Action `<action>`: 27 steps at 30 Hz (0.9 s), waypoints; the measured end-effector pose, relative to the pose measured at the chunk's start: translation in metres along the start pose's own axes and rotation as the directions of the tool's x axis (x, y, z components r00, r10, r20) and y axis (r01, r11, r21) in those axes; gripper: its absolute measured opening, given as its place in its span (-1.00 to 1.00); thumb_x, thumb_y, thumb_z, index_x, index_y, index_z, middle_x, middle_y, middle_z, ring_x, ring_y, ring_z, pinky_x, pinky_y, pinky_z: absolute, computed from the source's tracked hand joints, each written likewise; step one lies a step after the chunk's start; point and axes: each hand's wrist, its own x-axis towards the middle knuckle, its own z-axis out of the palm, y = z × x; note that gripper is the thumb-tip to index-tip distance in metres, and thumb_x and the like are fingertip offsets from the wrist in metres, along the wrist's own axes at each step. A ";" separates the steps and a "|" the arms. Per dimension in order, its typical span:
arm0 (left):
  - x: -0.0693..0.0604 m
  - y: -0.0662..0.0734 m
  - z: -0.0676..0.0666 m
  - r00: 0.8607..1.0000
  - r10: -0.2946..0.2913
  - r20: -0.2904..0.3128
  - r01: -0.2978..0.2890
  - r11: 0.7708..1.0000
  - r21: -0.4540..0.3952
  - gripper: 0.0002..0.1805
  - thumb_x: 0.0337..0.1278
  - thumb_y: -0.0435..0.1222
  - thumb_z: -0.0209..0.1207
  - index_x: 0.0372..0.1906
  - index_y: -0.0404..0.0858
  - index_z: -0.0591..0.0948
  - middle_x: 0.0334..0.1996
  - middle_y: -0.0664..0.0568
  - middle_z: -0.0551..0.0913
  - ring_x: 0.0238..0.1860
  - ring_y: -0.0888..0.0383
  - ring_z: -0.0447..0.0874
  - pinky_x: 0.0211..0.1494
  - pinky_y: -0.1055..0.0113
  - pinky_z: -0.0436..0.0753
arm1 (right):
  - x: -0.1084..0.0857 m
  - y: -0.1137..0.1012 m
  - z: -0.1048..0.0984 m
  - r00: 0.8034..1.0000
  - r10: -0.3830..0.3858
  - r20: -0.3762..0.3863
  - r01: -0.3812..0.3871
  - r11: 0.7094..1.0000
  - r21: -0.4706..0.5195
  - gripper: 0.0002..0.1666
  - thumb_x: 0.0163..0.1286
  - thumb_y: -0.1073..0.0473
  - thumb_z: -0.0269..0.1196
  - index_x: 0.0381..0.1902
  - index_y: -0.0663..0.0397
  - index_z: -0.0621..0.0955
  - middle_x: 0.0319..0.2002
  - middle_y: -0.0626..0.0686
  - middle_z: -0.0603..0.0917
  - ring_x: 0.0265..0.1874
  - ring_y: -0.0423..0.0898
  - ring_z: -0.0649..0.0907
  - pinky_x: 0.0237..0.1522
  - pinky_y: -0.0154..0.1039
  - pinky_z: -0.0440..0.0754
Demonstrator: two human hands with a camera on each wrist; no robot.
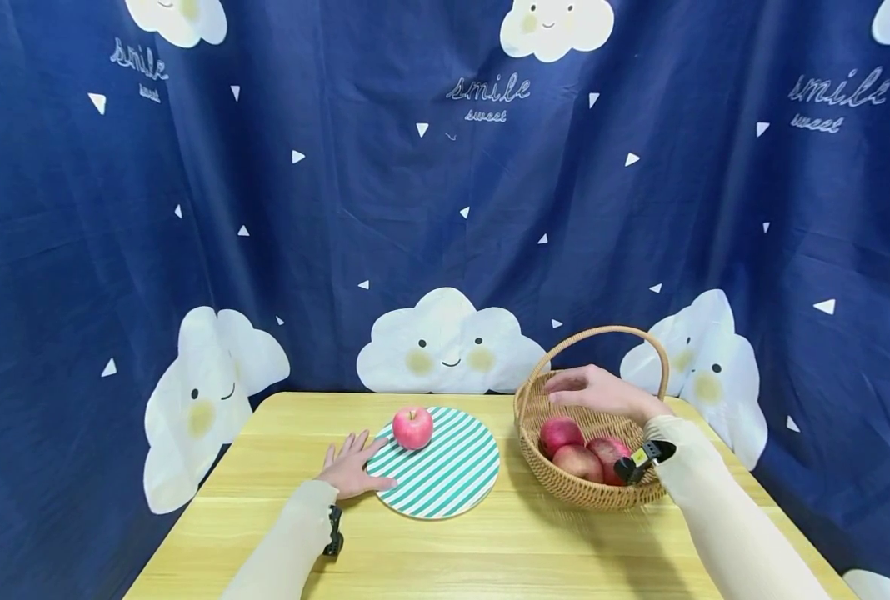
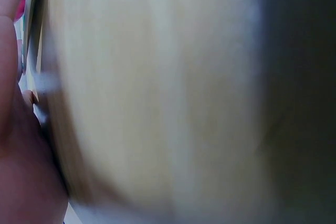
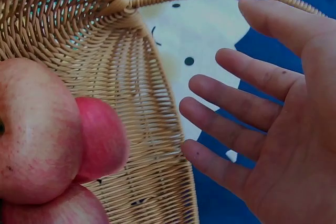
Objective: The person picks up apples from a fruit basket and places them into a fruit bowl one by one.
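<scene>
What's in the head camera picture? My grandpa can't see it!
A person's empty right grip hovers at a wicker basket of red apples, while the left grip rests at the edge of a round striped mat bearing a pink apple. Behind the wooden table, smiling clouds dot a blue curtain.

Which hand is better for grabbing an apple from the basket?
Probably the right hand: it's empty, open and close to the basket with its apples. The left hand is farther away, at the board's edge.
</scene>
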 end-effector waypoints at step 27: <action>0.014 -0.022 0.015 1.000 0.013 -0.023 -0.013 1.000 -0.020 0.13 -0.17 0.44 0.31 0.56 0.06 0.28 0.61 -0.24 0.00 0.60 -0.34 -0.23 0.48 -0.43 -0.29 | 0.007 0.055 0.017 0.945 0.225 -0.238 -0.059 0.831 0.554 -0.34 0.53 -0.01 0.20 0.28 0.47 0.45 -0.06 0.09 0.76 -0.08 -0.15 0.74 -0.04 -0.22 0.72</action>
